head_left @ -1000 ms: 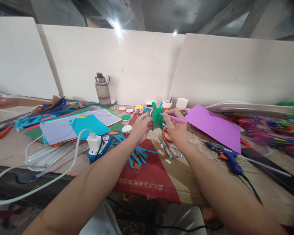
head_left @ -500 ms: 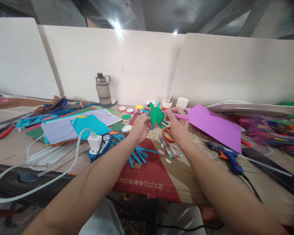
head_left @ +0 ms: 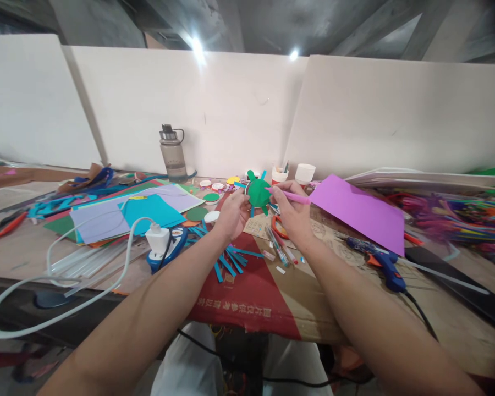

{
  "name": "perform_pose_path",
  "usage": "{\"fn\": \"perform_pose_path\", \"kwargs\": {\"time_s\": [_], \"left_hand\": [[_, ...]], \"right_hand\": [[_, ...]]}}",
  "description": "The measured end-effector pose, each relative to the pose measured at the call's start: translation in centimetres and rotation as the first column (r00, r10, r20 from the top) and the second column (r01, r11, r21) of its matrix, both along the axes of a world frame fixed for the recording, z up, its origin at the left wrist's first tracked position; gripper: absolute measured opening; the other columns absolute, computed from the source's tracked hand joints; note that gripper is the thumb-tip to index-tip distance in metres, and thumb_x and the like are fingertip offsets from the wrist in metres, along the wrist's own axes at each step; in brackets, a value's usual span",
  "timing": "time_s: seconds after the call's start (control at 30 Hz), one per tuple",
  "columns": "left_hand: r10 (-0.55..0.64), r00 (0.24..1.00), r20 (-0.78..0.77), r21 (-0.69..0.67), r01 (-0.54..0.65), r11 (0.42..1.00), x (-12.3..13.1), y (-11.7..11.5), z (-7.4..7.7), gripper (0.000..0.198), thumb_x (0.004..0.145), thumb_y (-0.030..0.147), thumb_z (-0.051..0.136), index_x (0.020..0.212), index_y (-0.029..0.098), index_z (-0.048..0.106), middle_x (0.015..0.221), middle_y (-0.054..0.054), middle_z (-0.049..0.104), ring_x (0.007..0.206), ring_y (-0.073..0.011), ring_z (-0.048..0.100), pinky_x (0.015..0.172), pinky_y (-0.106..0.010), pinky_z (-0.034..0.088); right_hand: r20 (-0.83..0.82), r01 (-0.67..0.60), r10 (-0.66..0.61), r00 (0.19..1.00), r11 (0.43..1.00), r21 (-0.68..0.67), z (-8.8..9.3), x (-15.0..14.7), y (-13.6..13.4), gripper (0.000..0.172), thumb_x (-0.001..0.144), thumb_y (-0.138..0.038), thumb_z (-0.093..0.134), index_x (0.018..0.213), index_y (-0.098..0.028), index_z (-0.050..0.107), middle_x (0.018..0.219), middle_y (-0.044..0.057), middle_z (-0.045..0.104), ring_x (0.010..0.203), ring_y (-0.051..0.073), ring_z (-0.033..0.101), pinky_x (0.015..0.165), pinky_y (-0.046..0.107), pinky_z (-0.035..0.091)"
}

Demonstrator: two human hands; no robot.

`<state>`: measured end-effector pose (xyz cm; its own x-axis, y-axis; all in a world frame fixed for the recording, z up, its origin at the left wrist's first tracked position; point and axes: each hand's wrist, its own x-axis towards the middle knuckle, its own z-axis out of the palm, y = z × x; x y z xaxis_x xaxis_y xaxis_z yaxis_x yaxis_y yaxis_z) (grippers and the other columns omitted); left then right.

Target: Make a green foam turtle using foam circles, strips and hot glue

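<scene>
My left hand (head_left: 234, 213) grips a round green paper piece (head_left: 258, 193) by its left edge, raised above the table. Green and blue tabs stick out around its rim. In my right hand (head_left: 291, 210) is a pink pen (head_left: 295, 197), held between thumb and fingers, with its tip at the right part of the green face. Whether the tip touches the paper is too small to tell. Below the hands lie several pens (head_left: 278, 246), orange-handled scissors (head_left: 279, 225) and blue paper strips (head_left: 233, 258).
Coloured paper sheets (head_left: 148, 212), a white plug on a blue socket (head_left: 158, 240) and a bottle (head_left: 173, 154) are at the left. Rightward lie a purple sheet (head_left: 361, 212), a blue glue gun (head_left: 390, 269) and colourful pipe cleaners (head_left: 457, 214). White cups (head_left: 305, 172) stand behind.
Both hands, with the green piece and the pen, appear slightly further left. The pen's tip now lies further in over the green face. The view has shifted a little.
</scene>
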<state>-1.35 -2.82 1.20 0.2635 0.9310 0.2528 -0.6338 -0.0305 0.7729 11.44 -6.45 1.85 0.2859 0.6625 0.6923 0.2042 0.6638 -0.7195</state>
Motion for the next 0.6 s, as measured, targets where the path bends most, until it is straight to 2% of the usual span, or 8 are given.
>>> {"fn": "perform_pose_path", "kwargs": {"time_s": [0.2,0.3,0.4,0.6], "left_hand": [[0.050,0.997,-0.057,0.011,-0.049,0.999,0.13,-0.52,0.23,0.016,0.068,0.015,0.061,0.068,0.019,0.046,0.061,0.006,0.052,0.053,-0.0059,0.049,0.059,-0.019,0.046],[0.044,0.997,-0.066,0.038,-0.042,0.998,0.18,-0.62,0.18,0.016,0.069,0.016,0.062,0.068,0.019,0.047,0.058,0.007,0.050,0.052,-0.0063,0.048,0.067,-0.023,0.050],[0.015,0.997,-0.074,0.068,-0.010,0.998,0.19,-0.52,-0.05,0.015,0.068,0.019,0.064,0.071,0.020,0.049,0.058,0.007,0.051,0.056,-0.0083,0.053,0.075,-0.027,0.053],[-0.001,0.997,-0.073,0.093,0.007,0.996,0.14,-0.39,-0.36,0.022,0.066,0.022,0.069,0.071,0.020,0.048,0.062,0.006,0.056,0.061,-0.0090,0.058,0.074,-0.026,0.054]], "right_hand": [[0.038,-0.004,0.003,0.999,1.000,0.011,-0.19,0.12,-0.04,0.019,0.086,-0.040,0.064,0.083,-0.022,0.061,0.085,0.003,0.066,0.077,0.017,0.063,0.071,0.034,0.053],[0.058,0.004,-0.005,0.998,1.000,0.021,-0.27,0.19,0.00,0.020,0.086,-0.041,0.064,0.083,-0.022,0.062,0.086,0.003,0.067,0.079,0.018,0.064,0.074,0.035,0.053],[0.064,0.014,-0.015,0.998,1.000,0.019,-0.38,0.24,0.08,0.019,0.086,-0.041,0.064,0.084,-0.022,0.062,0.085,0.003,0.067,0.080,0.018,0.064,0.074,0.036,0.054],[0.096,0.070,-0.073,0.993,0.997,0.039,-0.62,0.34,0.32,0.017,0.087,-0.038,0.063,0.081,-0.022,0.061,0.079,0.002,0.065,0.074,0.018,0.063,0.069,0.034,0.052]]}}
